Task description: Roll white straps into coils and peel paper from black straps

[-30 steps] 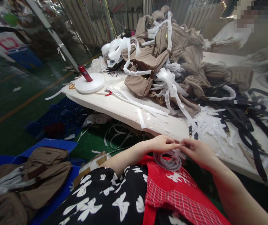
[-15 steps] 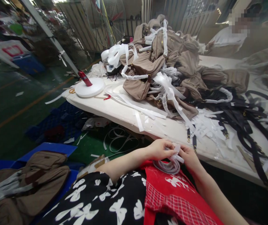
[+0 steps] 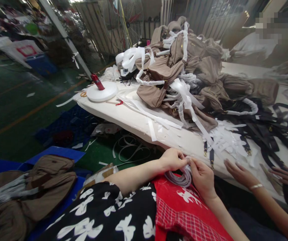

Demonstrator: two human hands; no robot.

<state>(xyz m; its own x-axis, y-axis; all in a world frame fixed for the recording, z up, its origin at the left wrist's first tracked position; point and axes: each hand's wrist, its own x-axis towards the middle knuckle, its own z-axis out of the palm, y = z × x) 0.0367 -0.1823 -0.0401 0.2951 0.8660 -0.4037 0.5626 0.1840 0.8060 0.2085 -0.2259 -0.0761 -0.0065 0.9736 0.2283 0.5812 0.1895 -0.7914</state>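
My left hand (image 3: 174,160) is closed, pinching the top of a coiled pale grey strap (image 3: 182,180) over my lap. Thumb and fingers of my right hand (image 3: 202,174) are pressed together on the same spot from the other side. The coil hangs below my fingertips in front of the red apron (image 3: 181,204). My fingers hide most of the place where they meet, and only a bit of white strip shows there.
On the white table (image 3: 123,115) lie a heap of brown bags (image 3: 161,75), black straps (image 3: 267,134) and white strips (image 3: 228,137). Another person's hands (image 3: 243,175) reach in at right. A blue bin (image 3: 65,154) with brown bags stands at left.
My fingers have drawn closer together at the top of the coil, and the loose white end has gone from sight. Another person's two hands have come in from the right.
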